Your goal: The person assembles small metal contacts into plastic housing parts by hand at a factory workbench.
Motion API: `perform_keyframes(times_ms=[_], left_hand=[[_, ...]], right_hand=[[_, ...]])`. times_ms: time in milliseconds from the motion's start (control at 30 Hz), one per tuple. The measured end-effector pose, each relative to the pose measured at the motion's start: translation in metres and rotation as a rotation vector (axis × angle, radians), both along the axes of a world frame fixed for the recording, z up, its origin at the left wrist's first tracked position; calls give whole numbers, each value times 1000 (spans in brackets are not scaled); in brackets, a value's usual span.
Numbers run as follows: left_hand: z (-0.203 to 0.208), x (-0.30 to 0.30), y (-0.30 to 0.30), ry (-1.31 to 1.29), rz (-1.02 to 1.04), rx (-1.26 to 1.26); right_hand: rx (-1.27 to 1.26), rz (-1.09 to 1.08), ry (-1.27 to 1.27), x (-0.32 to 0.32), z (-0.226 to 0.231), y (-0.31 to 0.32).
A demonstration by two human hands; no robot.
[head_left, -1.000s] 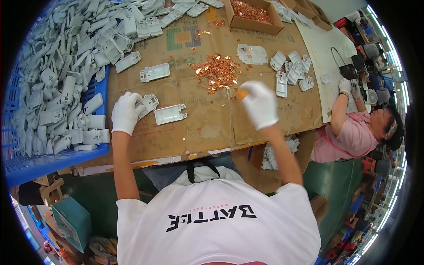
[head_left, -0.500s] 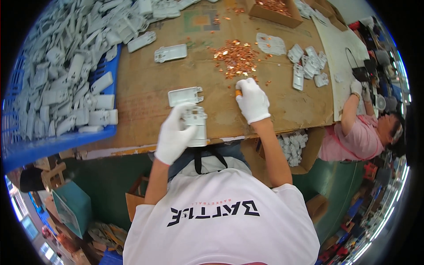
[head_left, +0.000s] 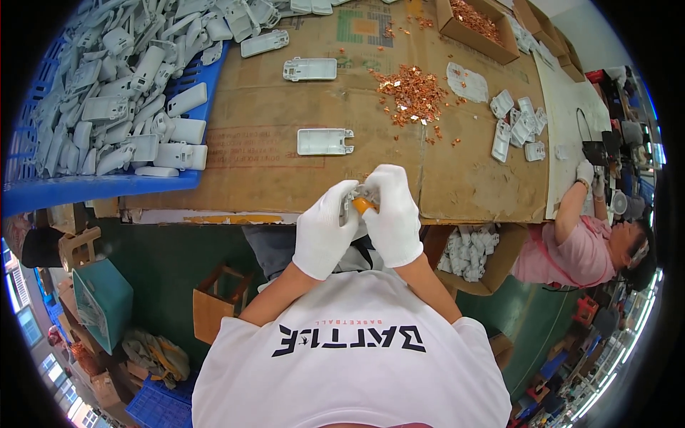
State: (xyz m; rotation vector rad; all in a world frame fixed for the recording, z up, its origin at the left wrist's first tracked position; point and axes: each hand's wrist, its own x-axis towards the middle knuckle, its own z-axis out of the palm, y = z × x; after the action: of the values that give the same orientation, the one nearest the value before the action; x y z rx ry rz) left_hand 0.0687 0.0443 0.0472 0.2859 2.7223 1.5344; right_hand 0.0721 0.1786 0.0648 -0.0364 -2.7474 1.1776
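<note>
Both hands wear white gloves and meet at the table's near edge. My left hand (head_left: 325, 232) is closed around a white plastic casing (head_left: 347, 208), mostly hidden by the gloves. My right hand (head_left: 392, 217) presses its fingers together against the casing's upper end, with an orange cover or piece (head_left: 363, 205) at its thumb. Whatever is pinched there is too small or hidden to make out. Just beyond the hands lies another white casing (head_left: 325, 142), hollow side up. Farther off is a similar casing (head_left: 310, 69). A loose pile of small copper-coloured metal pieces (head_left: 410, 94) lies to the right.
A blue crate (head_left: 193, 178) heaped with white casings stands at left. Several white parts (head_left: 519, 125) and a clear plastic sheet (head_left: 467, 82) lie at right. Copper pieces fill a far cardboard box (head_left: 464, 34). A box of white parts (head_left: 499, 274) sits below the edge; a co-worker (head_left: 571, 242) is at right.
My right hand has come back from the copper pile to the casing in my left hand. The left hand has drawn nearer to my body. The view has shifted.
</note>
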Motion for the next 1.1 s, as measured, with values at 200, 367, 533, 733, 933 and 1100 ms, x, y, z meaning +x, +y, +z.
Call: perform_keyframes(times_ms=[200,367,533,733,933,1100], left_hand=[[2,22,-5,-16,-106,-52],[1,33,-12,-165,-210,-30],[0,46,-17,-309,-296,-15],[-3,41,-16,-261,-295,-22],[-3,37,-10,-266,-309,-31],[-1,36,-13,-400,-325,-22]], right_hand=[[-169,217,-573,12,-3,24],[-192,221,-565,34,-10,25],[-177,158,-655,56,-11,20],[-100,227,-528,65,-11,21],[-166,209,-584,68,7,25],[-133,211,-531,74,-4,18]])
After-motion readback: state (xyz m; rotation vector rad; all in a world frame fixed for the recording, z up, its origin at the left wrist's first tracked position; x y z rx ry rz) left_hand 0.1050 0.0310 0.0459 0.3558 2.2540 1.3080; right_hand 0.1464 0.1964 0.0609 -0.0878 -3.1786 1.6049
